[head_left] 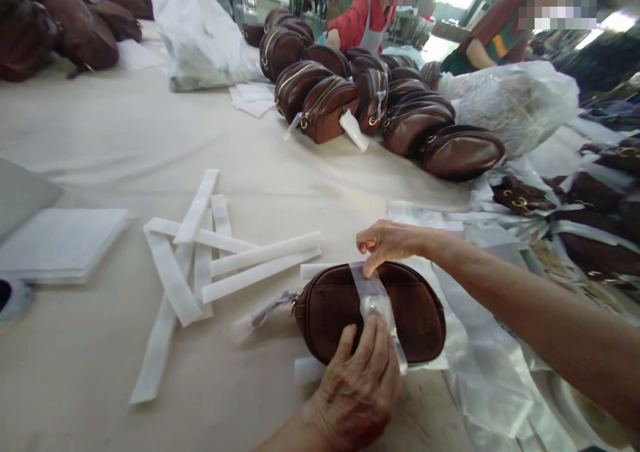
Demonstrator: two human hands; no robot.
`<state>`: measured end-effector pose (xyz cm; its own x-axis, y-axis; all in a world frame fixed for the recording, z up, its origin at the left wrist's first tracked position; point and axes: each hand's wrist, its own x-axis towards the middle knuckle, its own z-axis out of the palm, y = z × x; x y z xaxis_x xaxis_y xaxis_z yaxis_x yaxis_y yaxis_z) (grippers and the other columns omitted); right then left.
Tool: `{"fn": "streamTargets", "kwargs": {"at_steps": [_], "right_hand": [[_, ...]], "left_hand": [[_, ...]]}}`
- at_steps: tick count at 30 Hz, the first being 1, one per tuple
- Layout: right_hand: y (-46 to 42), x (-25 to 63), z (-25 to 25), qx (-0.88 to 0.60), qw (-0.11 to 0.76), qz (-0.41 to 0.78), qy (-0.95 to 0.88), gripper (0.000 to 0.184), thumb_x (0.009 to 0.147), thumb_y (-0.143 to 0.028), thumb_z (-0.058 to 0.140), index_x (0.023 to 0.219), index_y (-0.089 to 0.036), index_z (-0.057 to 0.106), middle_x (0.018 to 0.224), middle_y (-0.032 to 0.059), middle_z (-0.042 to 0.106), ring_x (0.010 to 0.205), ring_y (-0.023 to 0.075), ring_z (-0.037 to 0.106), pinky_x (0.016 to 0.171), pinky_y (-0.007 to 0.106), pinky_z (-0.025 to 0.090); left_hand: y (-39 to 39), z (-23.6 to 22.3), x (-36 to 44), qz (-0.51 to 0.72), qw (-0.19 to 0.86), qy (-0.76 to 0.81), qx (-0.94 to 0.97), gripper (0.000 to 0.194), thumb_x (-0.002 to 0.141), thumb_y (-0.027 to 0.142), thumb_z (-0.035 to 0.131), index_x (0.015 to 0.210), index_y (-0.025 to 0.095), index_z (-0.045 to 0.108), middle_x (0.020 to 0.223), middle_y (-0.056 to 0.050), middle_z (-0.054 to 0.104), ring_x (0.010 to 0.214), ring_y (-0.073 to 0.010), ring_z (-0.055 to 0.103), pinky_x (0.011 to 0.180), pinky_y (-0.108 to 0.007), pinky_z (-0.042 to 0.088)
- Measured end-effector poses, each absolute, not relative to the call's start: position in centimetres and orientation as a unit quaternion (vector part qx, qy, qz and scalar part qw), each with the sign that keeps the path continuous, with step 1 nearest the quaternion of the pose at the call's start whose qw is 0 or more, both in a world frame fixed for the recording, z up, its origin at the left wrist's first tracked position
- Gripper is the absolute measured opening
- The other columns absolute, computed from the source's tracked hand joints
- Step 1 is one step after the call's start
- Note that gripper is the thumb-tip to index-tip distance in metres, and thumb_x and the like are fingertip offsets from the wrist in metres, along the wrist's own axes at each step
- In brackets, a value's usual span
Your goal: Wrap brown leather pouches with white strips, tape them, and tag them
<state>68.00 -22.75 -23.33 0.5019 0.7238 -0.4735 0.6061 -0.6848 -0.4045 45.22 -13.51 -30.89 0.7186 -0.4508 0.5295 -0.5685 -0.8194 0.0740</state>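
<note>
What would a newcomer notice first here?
Probably the brown bag at lower centre, the right hand at the top of its clear strip and the left hand lower on it. Then the heap of similar bags farther back on the table, and the white strips lying crisscrossed to the left.

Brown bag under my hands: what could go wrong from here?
The translucent strip across the brown bag could crease or end up crooked: it runs at a slant from the thumb of the right hand to the fingers of the left hand. The wrapped pull juts past the bag's end and might snag. The white strips overlap loosely nearby, so a stray arm may scatter them.
</note>
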Motion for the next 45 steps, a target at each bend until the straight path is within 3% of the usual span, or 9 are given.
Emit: {"fn": "streamTargets", "kwargs": {"at_steps": [4, 9, 16, 21, 25, 27, 32, 38, 45], "right_hand": [[-25.1, 65.8, -23.1, -0.895, 0.16, 0.095, -0.406, 0.004, 0.076, -0.021, 0.065, 0.076, -0.017, 0.065, 0.07, 0.001, 0.062, 0.064, 0.0124, 0.056, 0.062, 0.023, 0.043], [-28.2, 56.7, -24.1, -0.821, 0.215, -0.055, -0.526, 0.025, 0.088, -0.013, 0.043, 0.102, -0.017, 0.063, 0.097, 0.0081, 0.068, 0.094, 0.0182, 0.059, 0.083, 0.033, 0.047], [-29.5, 51.0, -27.4, -0.852, 0.157, -0.111, -0.487, 0.046, 0.083, -0.005, 0.039, 0.126, -0.015, 0.052, 0.125, 0.0071, 0.06, 0.127, 0.0258, 0.04, 0.108, 0.053, 0.022], [-30.6, 49.6, -26.2, -0.85, 0.225, -0.051, -0.474, 0.049, 0.077, 0.0, 0.038, 0.116, -0.021, 0.058, 0.114, 0.0029, 0.066, 0.118, 0.0216, 0.05, 0.109, 0.053, 0.021], [-33.1, 49.1, -26.2, -0.857, 0.34, -0.098, -0.374, 0.028, 0.08, -0.007, 0.044, 0.088, -0.025, 0.064, 0.091, 0.0005, 0.07, 0.098, 0.0176, 0.061, 0.101, 0.044, 0.037], [-34.5, 49.3, -27.1, -0.88, 0.374, -0.155, -0.247, 0.02, 0.084, -0.019, 0.048, 0.096, -0.024, 0.063, 0.1, 0.0053, 0.067, 0.1, 0.0198, 0.059, 0.095, 0.041, 0.044], [-35.6, 50.1, -29.8, -0.906, 0.408, -0.098, -0.051, 0.042, 0.084, -0.044, 0.045, 0.116, -0.018, 0.056, 0.114, 0.013, 0.062, 0.103, 0.0265, 0.059, 0.09, 0.047, 0.048], [-33.6, 48.9, -30.2, -0.89, 0.435, -0.132, -0.04, 0.039, 0.084, -0.035, 0.042, 0.111, -0.014, 0.059, 0.104, 0.015, 0.066, 0.096, 0.0265, 0.062, 0.086, 0.044, 0.05], [-36.5, 48.8, -29.1, -0.881, 0.451, -0.125, -0.066, 0.029, 0.083, -0.026, 0.048, 0.108, -0.018, 0.06, 0.097, 0.0092, 0.068, 0.082, 0.0181, 0.066, 0.074, 0.031, 0.055]], "left_hand": [[-13.4, -31.0, 45.1, 0.249, 0.117, -0.272, 0.922, 0.037, 0.088, 0.016, 0.034, 0.116, 0.01, 0.057, 0.131, -0.016, 0.05, 0.125, -0.0297, 0.042, 0.097, -0.043, 0.033], [-13.6, -31.0, 45.2, 0.254, 0.14, -0.265, 0.92, 0.036, 0.087, 0.015, 0.037, 0.117, 0.009, 0.056, 0.124, -0.014, 0.054, 0.12, -0.0282, 0.045, 0.096, -0.043, 0.035], [-13.4, -31.1, 45.5, 0.305, 0.211, -0.269, 0.889, 0.019, 0.085, 0.012, 0.046, 0.099, 0.009, 0.058, 0.099, -0.012, 0.062, 0.1, -0.0219, 0.055, 0.089, -0.038, 0.041], [-13.5, -30.7, 45.3, 0.318, 0.252, -0.263, 0.875, 0.009, 0.082, 0.008, 0.049, 0.088, 0.012, 0.055, 0.089, -0.009, 0.061, 0.092, -0.0196, 0.057, 0.082, -0.035, 0.045], [-12.6, -28.6, 45.3, 0.274, 0.319, -0.238, 0.876, 0.004, 0.084, 0.014, 0.05, 0.084, 0.015, 0.054, 0.086, -0.007, 0.06, 0.094, -0.0189, 0.055, 0.084, -0.032, 0.047], [-11.2, -27.5, 45.5, 0.292, 0.326, -0.169, 0.883, 0.005, 0.085, 0.018, 0.051, 0.088, 0.016, 0.055, 0.091, -0.008, 0.06, 0.099, -0.0195, 0.055, 0.088, -0.033, 0.047], [-7.1, -28.2, 46.8, 0.281, 0.213, 0.023, 0.935, 0.031, 0.089, 0.034, 0.044, 0.11, 0.015, 0.054, 0.115, -0.014, 0.059, 0.112, -0.0272, 0.051, 0.095, -0.045, 0.042], [-6.7, -30.6, 47.7, 0.18, 0.194, 0.071, 0.962, 0.042, 0.087, 0.039, 0.034, 0.111, 0.013, 0.057, 0.106, -0.014, 0.065, 0.099, -0.027, 0.06, 0.09, -0.045, 0.045], [-3.0, -32.1, 47.8, 0.149, 0.281, 0.041, 0.947, 0.049, 0.083, 0.049, 0.03, 0.106, 0.018, 0.06, 0.113, -0.009, 0.065, 0.107, -0.026, 0.06, 0.097, -0.041, 0.047]]}}
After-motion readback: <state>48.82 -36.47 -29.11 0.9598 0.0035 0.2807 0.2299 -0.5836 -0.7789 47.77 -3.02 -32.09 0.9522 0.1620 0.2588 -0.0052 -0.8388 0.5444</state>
